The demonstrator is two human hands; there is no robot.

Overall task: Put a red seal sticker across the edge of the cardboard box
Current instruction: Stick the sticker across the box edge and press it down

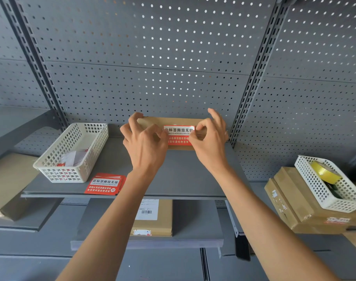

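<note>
Cardboard box [150, 121] is sitting at the back of the grey shelf [185, 171], against the pegboard, so it isn't sliding under pressure. Red seal sticker [179, 136] is lying across the box's front edge. Left hand [144, 142] and right hand [210, 138] are flanking the sticker, fingers [199, 126] pinching its ends, likely smoothing it down. Spare sticker stack [105, 184] is lying near the shelf's front lip, within reach.

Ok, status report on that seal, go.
Both hands, left and right, pressing red seal sticker across cardboard box edge. Spare stickers at shelf front. Nothing obstructing.
</note>
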